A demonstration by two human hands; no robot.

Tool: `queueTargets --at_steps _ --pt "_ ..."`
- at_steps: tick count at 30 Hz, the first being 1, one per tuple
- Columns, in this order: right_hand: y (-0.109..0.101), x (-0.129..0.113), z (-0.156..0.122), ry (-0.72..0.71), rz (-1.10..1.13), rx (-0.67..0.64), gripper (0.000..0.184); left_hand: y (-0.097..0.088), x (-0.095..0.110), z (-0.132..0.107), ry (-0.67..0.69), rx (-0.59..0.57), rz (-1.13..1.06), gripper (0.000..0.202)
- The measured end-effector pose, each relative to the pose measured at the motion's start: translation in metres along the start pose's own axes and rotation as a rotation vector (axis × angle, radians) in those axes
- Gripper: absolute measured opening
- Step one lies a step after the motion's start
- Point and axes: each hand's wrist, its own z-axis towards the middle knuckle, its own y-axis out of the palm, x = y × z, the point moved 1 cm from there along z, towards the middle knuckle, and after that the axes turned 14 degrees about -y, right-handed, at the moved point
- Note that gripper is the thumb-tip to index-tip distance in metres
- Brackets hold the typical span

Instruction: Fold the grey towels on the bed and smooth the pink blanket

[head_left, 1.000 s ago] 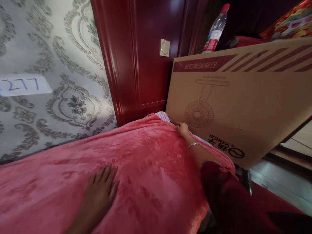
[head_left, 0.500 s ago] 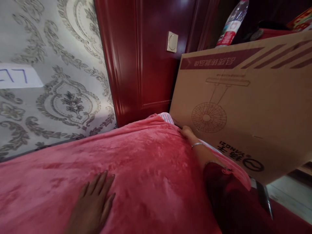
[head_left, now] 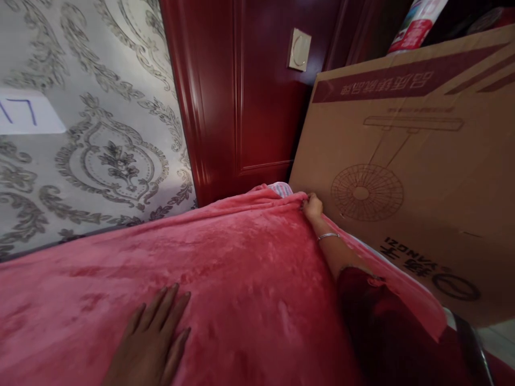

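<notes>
A pink plush blanket (head_left: 241,279) is spread over a flat surface and fills the lower view. My left hand (head_left: 148,332) lies flat on it at the lower left, fingers spread. At the far right corner my right hand (head_left: 313,208) is closed on the blanket's edge, pinching up a fold. A silvery bracelet (head_left: 328,236) circles that wrist. A striped white and pink cloth (head_left: 280,188) peeks out from under the blanket beside the right hand.
A large cardboard box (head_left: 422,177) with a fan drawing stands close along the right side. Behind the far edge rises a dark red panel (head_left: 265,112) with a switch (head_left: 299,50). Patterned wallpaper (head_left: 120,161) covers the left wall. A plastic bottle (head_left: 416,29) is behind the box's top edge.
My right hand has lifted the blanket's corner edge slightly, making a raised fold. My left hand stays flat in nearly the same spot. The view has shifted a little.
</notes>
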Motion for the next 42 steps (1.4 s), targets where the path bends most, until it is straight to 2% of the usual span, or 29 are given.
queueTargets --at_steps 5,9,12,16,22,26,31,35,40,42 --pt "0.020 0.004 -0.009 0.010 -0.012 -0.070 0.039 0.002 -0.003 0.000 0.021 -0.015 0.009 0.058" --pt "0.008 0.002 -0.015 -0.076 -0.003 -0.108 0.050 0.001 -0.002 0.004 0.005 -0.032 -0.007 0.059" --pt "-0.013 0.004 -0.034 -0.166 -0.011 -0.131 0.053 -0.005 0.003 0.010 -0.021 -0.073 -0.015 0.061" --pt "-0.049 0.023 -0.085 -0.178 -0.088 -0.155 0.045 -0.015 0.013 0.017 -0.053 -0.126 -0.031 0.064" --pt "-0.116 0.073 -0.170 0.019 -0.263 -0.206 0.035 -0.026 0.022 0.022 -0.064 -0.152 -0.049 0.066" --pt "-0.143 0.091 -0.205 0.167 -0.353 -0.217 0.037 -0.031 0.023 0.023 -0.049 -0.150 -0.049 0.065" --pt "-0.158 0.092 -0.217 0.257 -0.412 -0.237 0.034 -0.035 0.023 0.024 -0.040 -0.134 -0.059 0.063" --pt "-0.167 0.087 -0.223 0.209 -0.473 -0.169 0.040 -0.038 0.025 0.024 -0.050 -0.150 -0.072 0.063" --pt "-0.168 0.075 -0.229 0.185 -0.507 -0.166 0.040 -0.039 0.026 0.023 -0.064 -0.148 -0.093 0.061" --pt "-0.166 0.066 -0.227 0.109 -0.515 -0.136 0.041 -0.038 0.026 0.022 -0.059 -0.138 -0.097 0.061"
